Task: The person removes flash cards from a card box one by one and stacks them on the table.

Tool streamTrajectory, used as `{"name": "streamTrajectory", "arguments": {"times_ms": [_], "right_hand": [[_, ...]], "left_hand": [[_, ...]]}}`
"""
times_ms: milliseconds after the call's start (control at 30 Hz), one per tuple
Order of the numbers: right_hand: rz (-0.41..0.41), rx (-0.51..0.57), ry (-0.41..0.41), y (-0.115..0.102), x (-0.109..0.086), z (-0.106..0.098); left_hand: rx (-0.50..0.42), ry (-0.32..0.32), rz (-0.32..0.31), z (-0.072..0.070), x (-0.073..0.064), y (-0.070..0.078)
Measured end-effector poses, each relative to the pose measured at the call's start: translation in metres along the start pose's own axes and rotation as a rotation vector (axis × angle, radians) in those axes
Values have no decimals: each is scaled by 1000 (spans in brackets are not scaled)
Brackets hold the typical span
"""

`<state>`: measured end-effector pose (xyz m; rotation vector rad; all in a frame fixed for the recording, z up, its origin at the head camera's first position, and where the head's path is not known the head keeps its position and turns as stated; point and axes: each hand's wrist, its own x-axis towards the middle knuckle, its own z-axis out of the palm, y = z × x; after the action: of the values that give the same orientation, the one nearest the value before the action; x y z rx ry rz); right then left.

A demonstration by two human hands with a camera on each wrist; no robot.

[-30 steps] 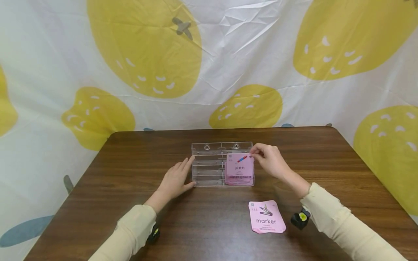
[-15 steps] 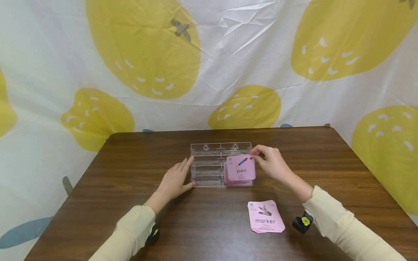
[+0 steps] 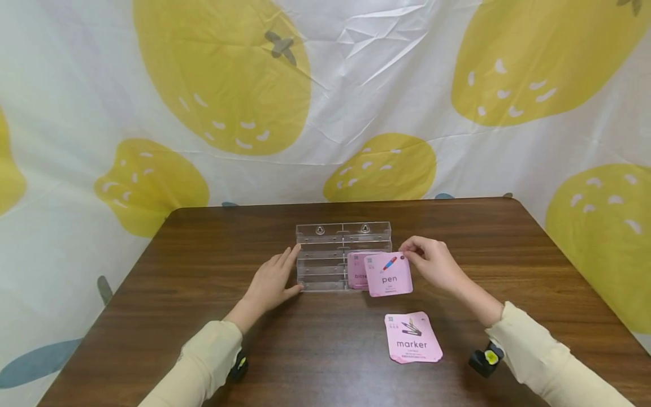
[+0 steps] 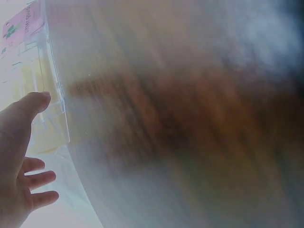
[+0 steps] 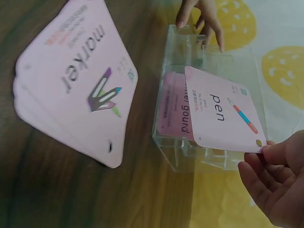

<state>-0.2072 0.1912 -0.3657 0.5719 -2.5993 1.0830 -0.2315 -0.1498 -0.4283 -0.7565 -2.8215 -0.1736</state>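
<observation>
A clear acrylic rack (image 3: 321, 264) with two columns of tiered slots stands on the table. My left hand (image 3: 270, 281) rests against its left side, fingers extended and the thumb at the lower front edge. With thumb and fingers, my right hand (image 3: 432, 264) pinches the top right corner of a pink flashcard (image 5: 227, 111) reading "pen". That card is in front of the rack's right column, partly covering a pink "bitter gourd" card (image 3: 357, 272) in the bottom right slot. Nearer the front lies a small stack of pink cards (image 3: 413, 337) with "marker" on top.
The brown wooden table (image 3: 213, 249) carries the rack and cards. Behind it hangs a white cloth (image 3: 335, 102) with yellow fruit prints. Black wrist devices (image 3: 485, 359) are strapped beneath the cream sleeves.
My right hand has drawn the pen card down and to the right, off the rack's right column, uncovering part of the bitter gourd card. The left hand stays at the rack.
</observation>
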Motion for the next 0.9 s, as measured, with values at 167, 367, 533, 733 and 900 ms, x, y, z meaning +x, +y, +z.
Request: {"name": "streamTrajectory", "arguments": {"times_ms": [167, 367, 533, 733, 900], "right_hand": [[27, -7, -11, 2, -10, -1], [47, -16, -13, 5, -21, -3], [74, 3, -43, 7, -28, -5], [127, 46, -93, 7, -33, -8], [170, 95, -114, 9, -38, -10]], "left_hand": [[-5, -4, -3, 0, 0, 0], [-8, -13, -8, 0, -1, 0], [-19, -6, -3, 0, -1, 0], [-17, -10, -1, 0, 0, -1], [-16, -13, -2, -1, 0, -1]]}}
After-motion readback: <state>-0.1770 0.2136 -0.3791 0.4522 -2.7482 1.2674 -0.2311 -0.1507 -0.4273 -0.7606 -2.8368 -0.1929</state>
